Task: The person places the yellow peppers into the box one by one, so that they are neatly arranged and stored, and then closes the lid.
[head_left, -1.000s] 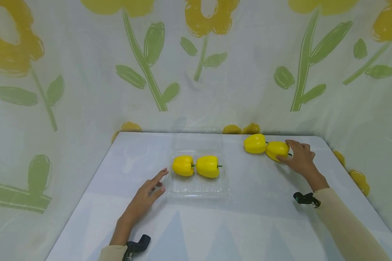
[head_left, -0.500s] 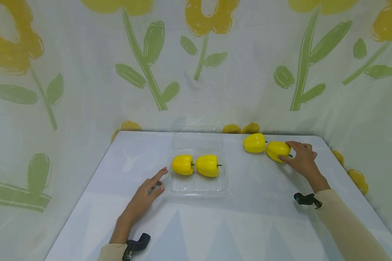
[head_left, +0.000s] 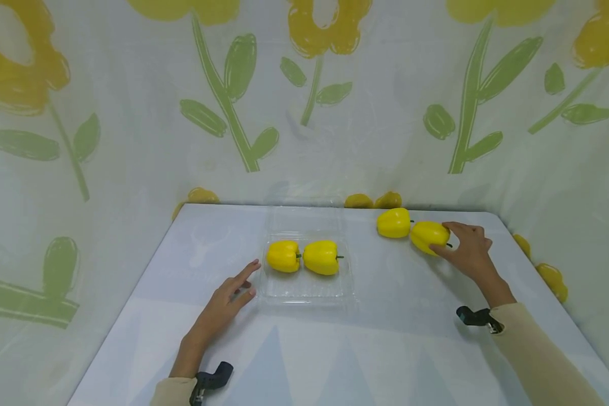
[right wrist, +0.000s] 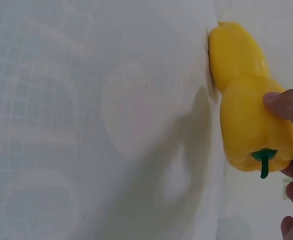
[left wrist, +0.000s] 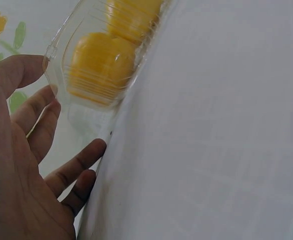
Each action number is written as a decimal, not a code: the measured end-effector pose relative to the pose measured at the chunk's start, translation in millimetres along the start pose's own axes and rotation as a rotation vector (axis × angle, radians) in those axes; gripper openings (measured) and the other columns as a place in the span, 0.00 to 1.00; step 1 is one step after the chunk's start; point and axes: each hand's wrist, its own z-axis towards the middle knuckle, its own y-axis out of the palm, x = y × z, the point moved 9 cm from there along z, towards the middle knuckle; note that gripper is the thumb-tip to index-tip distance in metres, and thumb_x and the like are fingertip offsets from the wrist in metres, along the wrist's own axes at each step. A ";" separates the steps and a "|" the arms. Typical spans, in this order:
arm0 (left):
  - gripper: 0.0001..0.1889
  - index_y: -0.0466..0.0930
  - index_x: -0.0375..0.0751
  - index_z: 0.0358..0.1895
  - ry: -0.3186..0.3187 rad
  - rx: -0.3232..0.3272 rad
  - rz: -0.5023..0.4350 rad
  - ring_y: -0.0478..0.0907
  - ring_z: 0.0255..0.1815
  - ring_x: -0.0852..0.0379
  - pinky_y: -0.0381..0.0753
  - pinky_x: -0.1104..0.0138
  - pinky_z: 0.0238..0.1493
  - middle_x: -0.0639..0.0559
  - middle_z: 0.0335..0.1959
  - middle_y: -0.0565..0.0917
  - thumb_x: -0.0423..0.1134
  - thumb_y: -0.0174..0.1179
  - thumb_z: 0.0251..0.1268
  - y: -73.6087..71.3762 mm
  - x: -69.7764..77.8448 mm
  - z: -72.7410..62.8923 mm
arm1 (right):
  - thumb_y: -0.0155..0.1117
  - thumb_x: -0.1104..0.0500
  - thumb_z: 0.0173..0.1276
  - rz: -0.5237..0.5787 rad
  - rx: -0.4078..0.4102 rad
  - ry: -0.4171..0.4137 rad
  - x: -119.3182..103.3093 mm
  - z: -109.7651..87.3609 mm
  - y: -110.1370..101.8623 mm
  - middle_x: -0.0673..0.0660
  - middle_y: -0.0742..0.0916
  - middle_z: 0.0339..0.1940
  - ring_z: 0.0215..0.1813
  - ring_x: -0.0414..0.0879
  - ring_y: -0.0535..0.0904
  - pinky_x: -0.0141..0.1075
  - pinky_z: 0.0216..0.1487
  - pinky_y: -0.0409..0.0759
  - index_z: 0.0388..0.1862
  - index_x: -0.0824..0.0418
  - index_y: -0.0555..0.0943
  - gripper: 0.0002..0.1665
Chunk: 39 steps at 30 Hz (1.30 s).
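Observation:
At the right rear of the table, my right hand (head_left: 468, 248) pinches a yellow bell pepper (head_left: 428, 237) between thumb and fingers near its stem end. In the right wrist view, the thumb lies on the side of this bell pepper (right wrist: 249, 122), whose green stem points toward the camera. Behind its far end sits another yellow bell pepper (head_left: 393, 223). Two more yellow bell peppers (head_left: 321, 257) lie side by side in a clear plastic clamshell box (head_left: 304, 291), its lid raised. My left hand (head_left: 223, 301) has loosely extended fingers at the box's left edge, as the left wrist view also shows.
The white table (head_left: 385, 361) carries pale blue triangle shapes at the front. Behind it hangs a white cloth (head_left: 365, 146) printed with yellow flowers and green leaves. The clear raised lid (head_left: 307, 219) stands toward the table's rear edge.
My right hand has closed in slightly on the bell pepper, which now sits a little more tilted. The left hand and the box with its bell peppers have stayed put.

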 end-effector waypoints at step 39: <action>0.31 0.57 0.65 0.79 -0.012 0.003 0.003 0.72 0.57 0.54 0.70 0.46 0.58 0.65 0.75 0.65 0.50 0.53 0.77 0.1 1.8 -1.7 | 0.80 0.52 0.57 0.140 0.145 -0.244 -97.7 -57.6 -12.7 0.66 0.78 0.66 0.62 0.63 0.62 0.62 0.51 0.55 0.66 0.60 0.75 0.39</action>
